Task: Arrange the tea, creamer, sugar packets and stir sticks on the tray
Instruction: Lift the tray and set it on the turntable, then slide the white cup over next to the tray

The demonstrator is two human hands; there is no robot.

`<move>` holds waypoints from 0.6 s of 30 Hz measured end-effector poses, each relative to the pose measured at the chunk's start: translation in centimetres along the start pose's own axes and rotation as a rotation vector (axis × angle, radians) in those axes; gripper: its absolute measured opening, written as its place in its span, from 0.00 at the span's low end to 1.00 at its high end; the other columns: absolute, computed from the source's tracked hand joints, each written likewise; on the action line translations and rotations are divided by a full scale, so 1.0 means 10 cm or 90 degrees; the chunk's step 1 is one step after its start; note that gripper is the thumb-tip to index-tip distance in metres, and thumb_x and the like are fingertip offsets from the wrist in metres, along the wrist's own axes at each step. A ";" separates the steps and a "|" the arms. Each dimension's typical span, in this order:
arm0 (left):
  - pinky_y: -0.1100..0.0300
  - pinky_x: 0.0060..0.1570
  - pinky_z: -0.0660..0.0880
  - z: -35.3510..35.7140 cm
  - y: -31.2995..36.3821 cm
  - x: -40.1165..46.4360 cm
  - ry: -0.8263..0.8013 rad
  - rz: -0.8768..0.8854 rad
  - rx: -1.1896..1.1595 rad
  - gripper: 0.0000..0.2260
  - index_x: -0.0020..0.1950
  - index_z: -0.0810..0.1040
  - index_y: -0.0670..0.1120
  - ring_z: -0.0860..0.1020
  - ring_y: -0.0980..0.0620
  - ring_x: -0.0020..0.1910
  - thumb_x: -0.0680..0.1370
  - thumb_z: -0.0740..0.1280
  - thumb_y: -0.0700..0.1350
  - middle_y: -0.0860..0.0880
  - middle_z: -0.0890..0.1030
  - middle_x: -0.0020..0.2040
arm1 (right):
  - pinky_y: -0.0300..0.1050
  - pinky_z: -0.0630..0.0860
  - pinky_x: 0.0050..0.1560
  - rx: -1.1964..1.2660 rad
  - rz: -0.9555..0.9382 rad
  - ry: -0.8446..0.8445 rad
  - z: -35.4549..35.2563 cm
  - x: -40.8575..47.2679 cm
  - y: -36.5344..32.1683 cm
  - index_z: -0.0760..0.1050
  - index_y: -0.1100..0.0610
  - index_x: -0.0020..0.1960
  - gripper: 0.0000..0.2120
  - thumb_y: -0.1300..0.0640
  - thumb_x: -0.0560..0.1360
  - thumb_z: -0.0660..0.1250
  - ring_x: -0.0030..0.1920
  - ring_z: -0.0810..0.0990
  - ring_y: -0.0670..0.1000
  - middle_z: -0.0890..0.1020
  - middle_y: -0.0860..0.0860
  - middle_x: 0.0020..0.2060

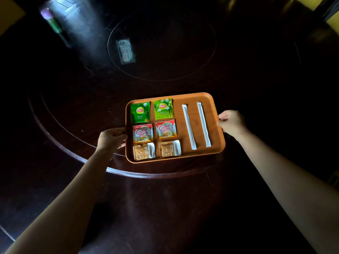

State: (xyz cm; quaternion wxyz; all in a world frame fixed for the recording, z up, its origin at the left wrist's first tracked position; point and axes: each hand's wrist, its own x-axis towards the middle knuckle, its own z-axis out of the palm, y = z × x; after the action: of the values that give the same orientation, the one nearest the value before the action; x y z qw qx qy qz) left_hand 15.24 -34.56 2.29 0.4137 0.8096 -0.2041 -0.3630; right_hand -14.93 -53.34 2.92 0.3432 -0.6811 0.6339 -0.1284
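- An orange tray point(185, 99) sits on a dark round table point(73, 110), near its front edge.
- The left hand point(111, 137) grips the tray's left rim; the right hand point(231, 123) grips the right rim.
- On the tray's left side, two columns: green tea bags point(140, 112) at the back, red creamer packets point(143, 133) in the middle, tan sugar packets point(144, 151) in front.
- Two wrapped white stir sticks point(189, 127) lie side by side, apart, on the right.

Both hands point(111, 137) point(231, 122) grip tray point(185, 155) (packets arranged).
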 end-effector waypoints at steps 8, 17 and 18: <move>0.61 0.42 0.77 -0.08 0.05 -0.19 -0.019 -0.013 0.007 0.12 0.58 0.77 0.38 0.78 0.53 0.40 0.75 0.64 0.36 0.47 0.80 0.40 | 0.58 0.79 0.52 -0.051 0.025 -0.005 -0.02 -0.11 -0.05 0.76 0.65 0.54 0.11 0.62 0.73 0.67 0.51 0.80 0.60 0.81 0.61 0.52; 0.53 0.39 0.70 -0.25 -0.18 -1.37 0.126 0.208 0.399 0.09 0.41 0.75 0.44 0.76 0.41 0.43 0.75 0.59 0.47 0.44 0.78 0.41 | 0.48 0.76 0.44 -0.199 -0.137 0.054 0.04 -1.21 -0.33 0.79 0.58 0.45 0.07 0.60 0.73 0.62 0.48 0.79 0.62 0.82 0.59 0.46; 0.52 0.38 0.72 -0.25 -0.28 -1.54 0.139 0.231 0.419 0.10 0.40 0.75 0.44 0.76 0.42 0.43 0.74 0.58 0.49 0.44 0.78 0.41 | 0.49 0.76 0.43 -0.185 -0.164 0.038 0.14 -1.38 -0.32 0.78 0.58 0.43 0.06 0.60 0.72 0.62 0.47 0.79 0.62 0.82 0.59 0.44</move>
State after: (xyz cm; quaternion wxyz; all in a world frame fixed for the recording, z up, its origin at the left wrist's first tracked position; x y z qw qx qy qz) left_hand 7.15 -21.94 7.48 0.2085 0.8835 -0.4045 -0.1106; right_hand -13.85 -39.94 7.54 0.2031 -0.7948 0.5634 -0.0986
